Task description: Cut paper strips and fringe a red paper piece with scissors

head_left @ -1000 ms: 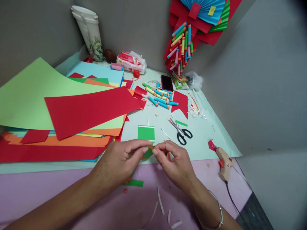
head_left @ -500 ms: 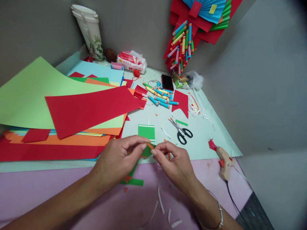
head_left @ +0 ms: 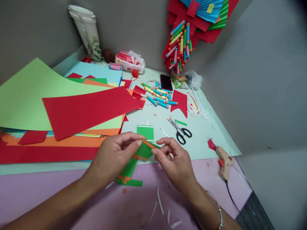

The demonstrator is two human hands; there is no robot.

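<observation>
A thin orange strip point(head_left: 149, 143) runs slantwise along the upper edge of a green paper piece point(head_left: 145, 151). The strip's left end is pinched between thumb and finger of my left hand point(head_left: 117, 152). At the right end, my right hand point(head_left: 176, 163) pinches the strip, its fingers curled. More green pieces with orange edges point(head_left: 128, 171) lie below, partly hidden by my left hand. Just beyond my hands is a green square with white edges point(head_left: 145, 133). Black-handled scissors point(head_left: 180, 131) rest open to the right of it.
Large coloured sheets point(head_left: 88, 110) are stacked at the left. Small paper rolls point(head_left: 159, 97), a phone point(head_left: 166, 82) and a tissue pack point(head_left: 130, 62) lie farther back. A glue gun point(head_left: 224, 163) with a cord is at the right.
The orange strip is now seen along the green piece, more of which shows between my hands. My left hand has shifted slightly left, and the green pieces below it are more exposed.
</observation>
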